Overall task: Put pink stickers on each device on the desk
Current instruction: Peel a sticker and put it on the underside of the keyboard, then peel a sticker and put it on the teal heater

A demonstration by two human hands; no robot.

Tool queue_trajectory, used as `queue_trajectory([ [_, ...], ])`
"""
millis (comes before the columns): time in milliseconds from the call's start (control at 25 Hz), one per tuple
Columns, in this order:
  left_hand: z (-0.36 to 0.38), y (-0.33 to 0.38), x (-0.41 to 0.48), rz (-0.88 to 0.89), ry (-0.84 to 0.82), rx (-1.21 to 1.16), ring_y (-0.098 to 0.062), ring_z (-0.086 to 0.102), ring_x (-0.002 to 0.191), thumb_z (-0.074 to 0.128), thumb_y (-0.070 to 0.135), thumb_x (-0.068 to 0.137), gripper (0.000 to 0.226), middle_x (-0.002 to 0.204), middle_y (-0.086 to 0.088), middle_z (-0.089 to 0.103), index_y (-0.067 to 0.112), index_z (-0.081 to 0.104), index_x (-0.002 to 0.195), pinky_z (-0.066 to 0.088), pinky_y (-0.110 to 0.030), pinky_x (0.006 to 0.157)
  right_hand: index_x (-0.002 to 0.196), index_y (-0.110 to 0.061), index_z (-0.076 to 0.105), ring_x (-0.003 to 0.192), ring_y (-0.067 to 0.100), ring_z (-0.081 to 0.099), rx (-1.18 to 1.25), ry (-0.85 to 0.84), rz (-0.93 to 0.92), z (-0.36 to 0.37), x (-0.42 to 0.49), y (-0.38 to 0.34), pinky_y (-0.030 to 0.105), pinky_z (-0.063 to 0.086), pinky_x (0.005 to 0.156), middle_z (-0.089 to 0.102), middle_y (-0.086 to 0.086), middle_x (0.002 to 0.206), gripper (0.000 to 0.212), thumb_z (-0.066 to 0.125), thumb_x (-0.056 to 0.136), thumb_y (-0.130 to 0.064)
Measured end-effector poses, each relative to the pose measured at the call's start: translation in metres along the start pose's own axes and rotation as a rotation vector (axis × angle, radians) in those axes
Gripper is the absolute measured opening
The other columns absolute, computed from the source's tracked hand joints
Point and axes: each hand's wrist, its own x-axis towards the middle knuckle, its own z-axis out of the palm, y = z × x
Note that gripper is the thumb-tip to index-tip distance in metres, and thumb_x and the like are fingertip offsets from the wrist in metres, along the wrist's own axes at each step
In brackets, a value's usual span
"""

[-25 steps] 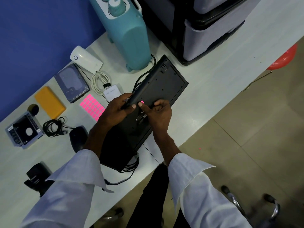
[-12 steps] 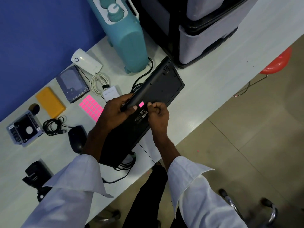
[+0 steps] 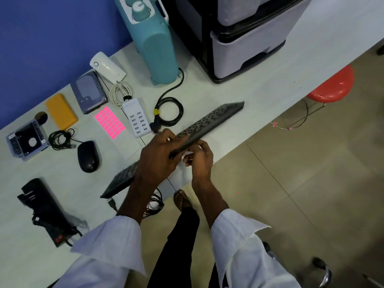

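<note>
You hold the keyboard [image 3: 209, 119] tilted on edge above the desk [image 3: 239, 84]. Your left hand [image 3: 158, 156] wraps curled fingers round its middle. Your right hand [image 3: 199, 159] curls its fingers beneath the keyboard's edge; I cannot tell whether they pinch it. The pink sticker sheet [image 3: 110, 122] lies beyond your left fingertips, apart.

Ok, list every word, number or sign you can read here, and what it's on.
"C" or "G", one big letter, partly cut off: teal appliance.
Ring sign: white device.
Print on USB charging hub, hard drive, drive caddy, keyboard keys: too blurred to read.
</note>
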Motion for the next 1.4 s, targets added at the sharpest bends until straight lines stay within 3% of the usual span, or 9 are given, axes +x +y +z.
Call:
queue_trajectory([
  [360,0.06,0.032,-0.042,-0.074,-0.029,0.012,-0.019,0.058,0.084,0.067,0.015,0.087,0.042,0.096,-0.002,0.058,0.025,0.065,0.127,0.043,-0.024,0.057,0.089,-0.003,0.066,0.043,0.019,0.059,-0.11,0.04,0.028,-0.05,-0.006,0.019,0.024,0.044,0.043,0.062,0.011,0.066,0.016,0.05,0.092,-0.003],
  [560,0.077,0.03,-0.044,-0.11,-0.061,-0.037,-0.022,0.058,0.083,0.065,0.005,0.085,0.043,0.094,-0.003,0.058,0.025,0.068,0.123,0.051,-0.033,0.057,0.096,-0.013,0.077,0.07,0.036,0.072,-0.329,0.097,-0.084,-0.055,0.001,0.035,0.048,0.06,0.069,0.076,0.008,0.077,0.027,0.058,0.085,-0.029],
  [760,0.08,0.03,-0.046,-0.152,-0.067,-0.083,-0.021,0.055,0.082,0.061,0.002,0.085,0.038,0.09,-0.003,0.056,0.025,0.073,0.113,0.051,-0.035,0.058,0.089,-0.012,0.077,0.064,0.029,0.071,-0.4,0.179,-0.13,-0.055,0.005,0.04,0.042,0.061,0.064,0.075,0.005,0.074,0.017,0.061,0.083,-0.013],
  [920,0.082,0.024,-0.048,-0.145,-0.052,-0.054,-0.021,0.056,0.08,0.064,0.005,0.082,0.038,0.088,-0.002,0.057,0.027,0.073,0.111,0.044,-0.028,0.055,0.087,-0.011,0.073,0.07,0.017,0.066,-0.426,0.222,-0.178,-0.048,0.0,0.036,0.026,0.051,0.068,0.072,0.001,0.078,0.014,0.061,0.083,-0.004],
  [1000,0.083,0.021,-0.052,-0.167,-0.042,-0.055,-0.021,0.056,0.08,0.066,0.003,0.08,0.039,0.087,-0.001,0.058,0.027,0.074,0.109,0.043,-0.027,0.053,0.085,-0.014,0.071,0.072,0.018,0.067,-0.427,0.2,-0.194,-0.045,-0.002,0.039,0.027,0.051,0.069,0.071,0.001,0.077,0.011,0.063,0.083,-0.006],
  [1080,0.082,0.02,-0.061,-0.21,-0.026,-0.054,-0.022,0.058,0.081,0.067,0.002,0.08,0.036,0.089,-0.002,0.059,0.024,0.074,0.108,0.05,-0.032,0.053,0.081,-0.019,0.069,0.071,0.023,0.068,-0.42,0.162,-0.202,-0.043,-0.005,0.046,0.036,0.057,0.069,0.071,0.002,0.075,0.006,0.065,0.081,-0.014],
  [1200,0.078,0.024,-0.087,-0.244,0.039,-0.052,-0.022,0.061,0.084,0.067,0.01,0.085,0.027,0.092,-0.003,0.063,0.018,0.072,0.11,0.052,-0.033,0.058,0.077,-0.022,0.067,0.072,0.029,0.069,-0.421,0.156,-0.184,-0.05,-0.009,0.066,0.05,0.06,0.07,0.07,0.003,0.074,0.012,0.062,0.073,-0.031],
  [1320,0.08,0.037,-0.128,-0.301,0.022,-0.116,-0.015,0.061,0.084,0.052,0.032,0.091,0.023,0.092,0.004,0.064,0.023,0.069,0.104,0.051,-0.029,0.061,0.074,-0.028,0.065,0.073,0.03,0.069,-0.455,0.155,-0.116,-0.064,-0.011,0.093,0.053,0.059,0.069,0.071,0.003,0.074,0.015,0.057,0.069,-0.04],
  [1400,0.091,0.045,-0.158,-0.418,-0.003,-0.166,-0.011,0.062,0.072,0.053,0.038,0.09,0.019,0.081,0.009,0.066,0.026,0.068,0.091,0.052,-0.029,0.058,0.073,-0.029,0.065,0.072,0.028,0.069,-0.524,0.097,-0.063,-0.072,-0.015,0.112,0.053,0.059,0.069,0.071,0.002,0.072,0.011,0.057,0.069,-0.036],
])
